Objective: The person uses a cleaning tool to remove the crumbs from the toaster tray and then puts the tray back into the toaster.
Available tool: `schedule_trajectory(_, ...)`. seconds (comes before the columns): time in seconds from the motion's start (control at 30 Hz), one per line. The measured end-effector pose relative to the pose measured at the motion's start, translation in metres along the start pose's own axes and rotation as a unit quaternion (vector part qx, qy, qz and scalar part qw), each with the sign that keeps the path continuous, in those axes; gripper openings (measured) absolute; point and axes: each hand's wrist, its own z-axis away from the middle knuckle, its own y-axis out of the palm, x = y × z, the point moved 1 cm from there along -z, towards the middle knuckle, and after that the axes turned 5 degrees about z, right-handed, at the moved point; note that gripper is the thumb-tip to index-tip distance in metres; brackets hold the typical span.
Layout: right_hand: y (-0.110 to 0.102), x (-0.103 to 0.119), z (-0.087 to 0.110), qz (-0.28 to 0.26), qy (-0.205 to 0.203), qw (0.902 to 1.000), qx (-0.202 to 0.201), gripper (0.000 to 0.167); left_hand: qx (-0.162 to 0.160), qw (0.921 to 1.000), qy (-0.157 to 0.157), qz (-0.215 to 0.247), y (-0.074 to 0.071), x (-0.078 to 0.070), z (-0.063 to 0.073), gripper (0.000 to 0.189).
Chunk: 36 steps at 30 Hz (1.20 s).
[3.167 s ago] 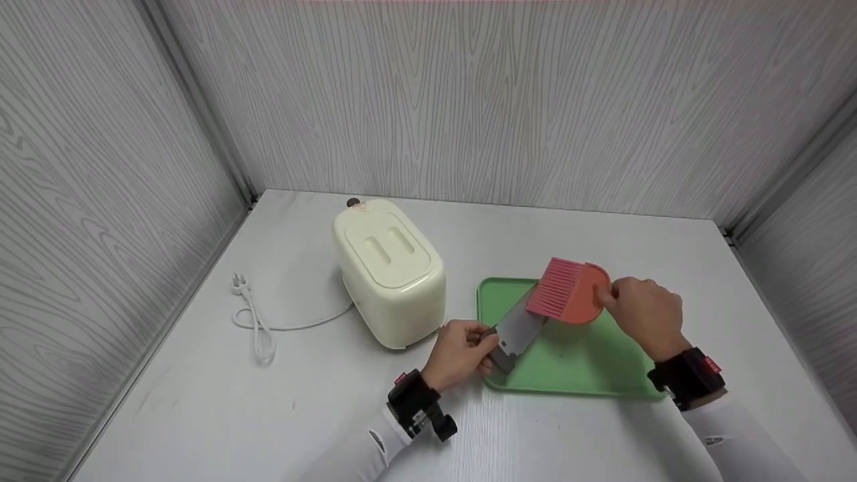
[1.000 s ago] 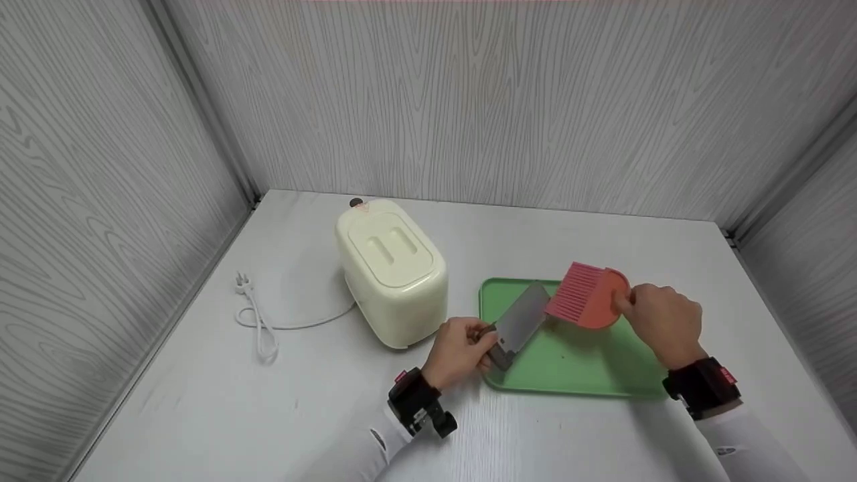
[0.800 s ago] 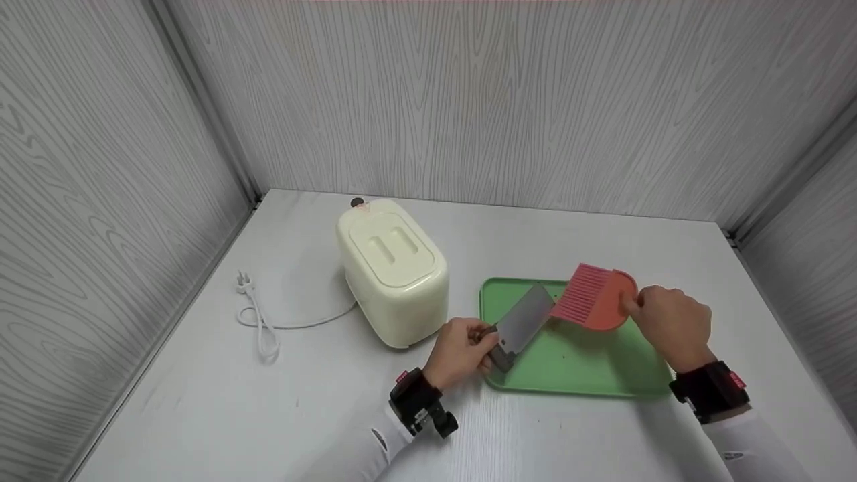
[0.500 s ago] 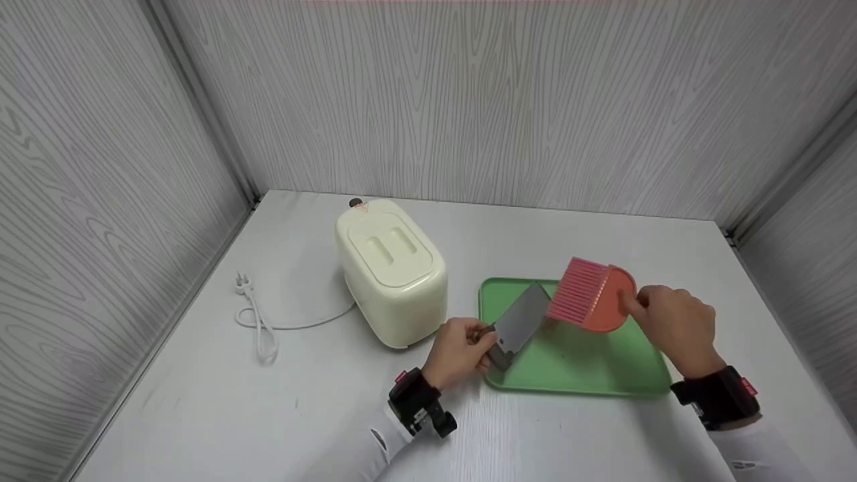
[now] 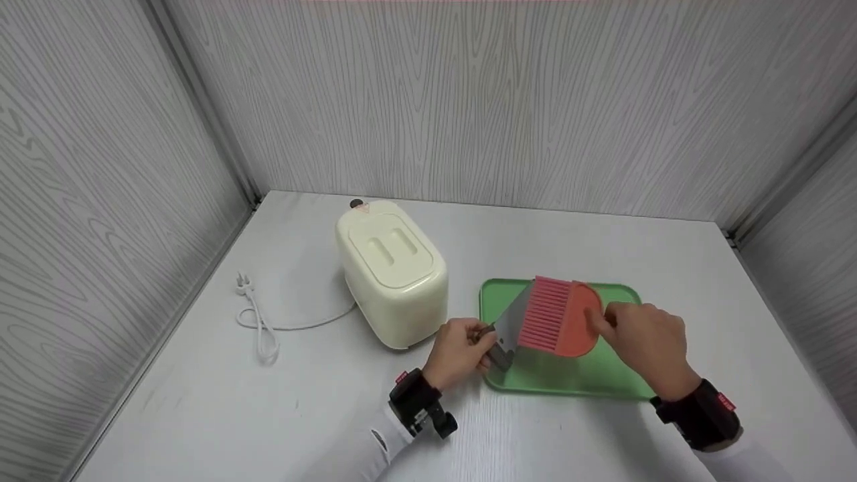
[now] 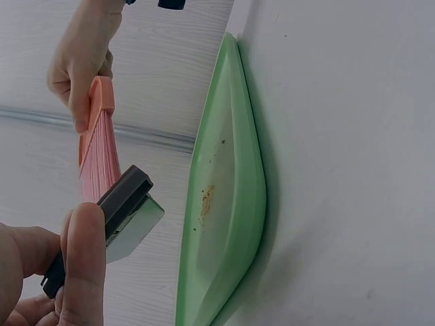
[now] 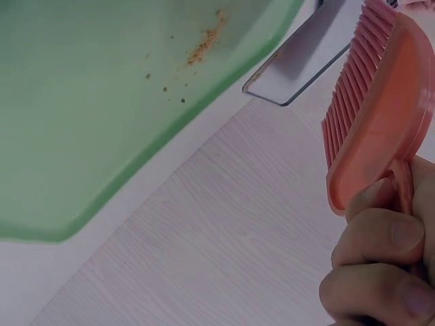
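My left hand (image 5: 458,351) pinches a toaster crumb tray (image 5: 514,314), a flat grey metal plate, by its dark end. The plate is held tilted above the left part of a green tray (image 5: 612,381). In my right hand (image 5: 649,345) is a small orange brush (image 5: 581,321), gripped by its handle, which the fingers mostly hide. Its pink bristles (image 5: 546,314) overlap the plate and cover its far right part in the head view. Brown crumbs (image 7: 206,42) lie on the green tray below, with a few dark specks around them.
A cream toaster (image 5: 398,294) stands left of the green tray, its top covered by a lid. Its white cord runs left to a bundled plug (image 5: 244,286) on the white table (image 5: 321,381). Pale wood-grain walls (image 5: 469,100) enclose the back and sides.
The brush first moved right off the plate's edge, then swung back left and nearer, so its bristles now lie over the plate again. The left hand and crumb tray have stayed nearly still.
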Motion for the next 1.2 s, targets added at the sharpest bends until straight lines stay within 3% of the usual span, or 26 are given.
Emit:
schedule_trajectory(0.23, 0.001, 0.013, 0.002, 0.051, -0.082, 0.9911, -0.092, 0.058, -0.003, 1.0, -0.003, 0.001, 0.001, -0.002, 0.0, 0.01)
schedule_trajectory(0.4, 0.004, 0.012, 0.002, 0.061, -0.092, 0.9866, -0.12, 0.058, 0.0, 1.0, -0.002, 0.002, 0.0, -0.002, -0.001, 0.01)
schedule_trajectory(0.6, 0.006, 0.007, 0.0, 0.069, -0.077, 0.9886, -0.109, 0.059, 0.008, 0.9999, 0.012, 0.007, 0.0, -0.001, -0.001, 0.011)
schedule_trajectory(0.8, 0.006, 0.001, -0.001, 0.061, -0.037, 0.9963, -0.048, 0.058, 0.005, 0.9999, 0.006, 0.007, 0.0, -0.002, -0.001, 0.011)
schedule_trajectory(1.0, 0.006, -0.005, -0.003, 0.068, -0.031, 0.9963, -0.043, 0.058, 0.005, 1.0, 0.0, 0.005, 0.0, -0.002, 0.001, 0.011)
schedule_trajectory(1.2, 0.009, -0.015, -0.005, 0.062, -0.001, 0.9981, -0.004, 0.056, 0.005, 1.0, -0.004, 0.007, 0.0, -0.002, 0.001, 0.011)
